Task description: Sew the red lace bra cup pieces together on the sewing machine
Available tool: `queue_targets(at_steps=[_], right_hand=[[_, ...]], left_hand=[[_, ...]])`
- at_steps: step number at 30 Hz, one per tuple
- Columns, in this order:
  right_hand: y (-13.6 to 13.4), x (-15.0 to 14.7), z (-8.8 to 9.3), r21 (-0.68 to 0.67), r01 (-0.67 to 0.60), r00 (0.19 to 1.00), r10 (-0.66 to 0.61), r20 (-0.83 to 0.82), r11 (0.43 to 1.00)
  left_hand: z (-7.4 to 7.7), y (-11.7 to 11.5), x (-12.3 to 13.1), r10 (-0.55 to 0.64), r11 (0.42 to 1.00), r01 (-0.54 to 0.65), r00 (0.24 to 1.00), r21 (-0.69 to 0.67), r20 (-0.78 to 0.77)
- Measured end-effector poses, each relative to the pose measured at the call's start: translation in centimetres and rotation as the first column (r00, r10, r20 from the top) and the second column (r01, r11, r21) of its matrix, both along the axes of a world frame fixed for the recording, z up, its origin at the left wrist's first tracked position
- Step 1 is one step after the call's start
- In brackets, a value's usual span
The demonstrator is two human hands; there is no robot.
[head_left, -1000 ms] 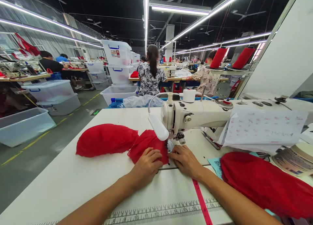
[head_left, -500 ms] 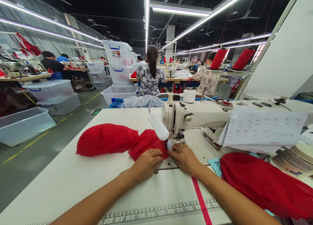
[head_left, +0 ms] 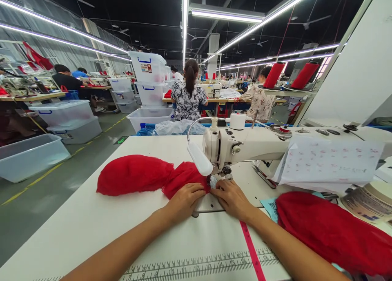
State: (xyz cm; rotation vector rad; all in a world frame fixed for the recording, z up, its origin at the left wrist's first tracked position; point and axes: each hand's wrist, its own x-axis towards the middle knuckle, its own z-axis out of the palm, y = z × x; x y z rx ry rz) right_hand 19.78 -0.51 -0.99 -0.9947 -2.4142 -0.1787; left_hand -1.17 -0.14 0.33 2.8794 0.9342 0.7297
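A red fabric piece (head_left: 183,177) lies under the needle area of a cream sewing machine (head_left: 251,144). My left hand (head_left: 183,201) rests flat on the fabric's near edge, fingers pressed together on the cloth. Just right of the needle, my right hand (head_left: 231,197) presses down on the fabric's edge with fingers curled. A second red bundle (head_left: 131,175) joins it to the left. The presser foot is mostly hidden behind the machine's white lamp (head_left: 200,158).
A heap of red fabric (head_left: 333,230) lies at my right, beside a roll of tape (head_left: 372,199) and a paper sheet (head_left: 329,158). A ruler strip (head_left: 196,266) runs along the white table. Plastic bins (head_left: 30,154) stand on the floor left; other workers sit ahead.
The red fabric has fed away under the needle, uncovering the metal plate. Both hands have slid slightly forward with it.
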Motion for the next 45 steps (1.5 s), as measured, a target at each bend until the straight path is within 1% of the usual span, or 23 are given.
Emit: queue_targets(at_steps=[5,7,11,16,19,23,29,33,37,40,45], right_hand=[[0.1,0.1,-0.2,-0.081,0.001,0.995,-0.009,-0.1,0.997],[0.2,0.1,-0.3,-0.097,0.008,0.993,-0.019,-0.112,0.995],[0.2,-0.1,-0.5,-0.074,0.02,0.995,-0.027,-0.099,0.997],[0.2,0.0,-0.7,-0.065,0.008,0.996,-0.014,-0.086,0.998],[0.2,0.1,-0.7,-0.062,-0.011,0.998,0.007,-0.07,0.998],[0.2,0.1,-0.6,-0.066,-0.028,0.997,0.023,-0.078,0.997],[0.1,-0.1,-0.5,-0.033,-0.053,0.995,0.05,-0.087,0.998],[0.1,-0.1,-0.7,-0.015,-0.032,0.995,0.03,-0.1,0.999],[0.1,-0.2,-0.9,-0.022,0.002,0.993,-0.004,-0.116,1.0],[0.1,-0.2,-0.9,-0.019,0.005,0.994,-0.007,-0.106,1.0],[0.2,-0.2,-1.0,-0.011,-0.009,0.995,0.008,-0.103,1.0]], left_hand=[[0.0,0.0,-0.1,0.038,0.999,-0.037,0.999,-0.022,0.027],[-0.1,0.1,-0.1,0.041,0.999,-0.04,0.998,-0.031,0.037],[-0.3,0.2,-0.2,0.03,0.998,-0.027,0.998,-0.057,0.054],[-0.1,0.5,0.0,0.081,0.981,-0.061,0.991,-0.182,0.105],[0.2,0.8,0.0,0.095,0.973,-0.068,0.989,-0.22,0.113],[0.4,1.1,0.2,0.117,0.971,-0.089,0.986,-0.222,0.115],[0.0,1.2,0.5,0.175,0.968,-0.149,0.978,-0.201,0.118],[-0.2,1.0,0.5,0.154,0.974,-0.131,0.981,-0.185,0.115],[-0.4,1.0,0.3,0.108,0.982,-0.092,0.99,-0.163,0.093],[-0.6,1.1,0.1,0.085,0.987,-0.074,0.994,-0.143,0.071],[-0.6,1.2,0.0,0.066,0.988,-0.053,0.994,-0.142,0.083]])
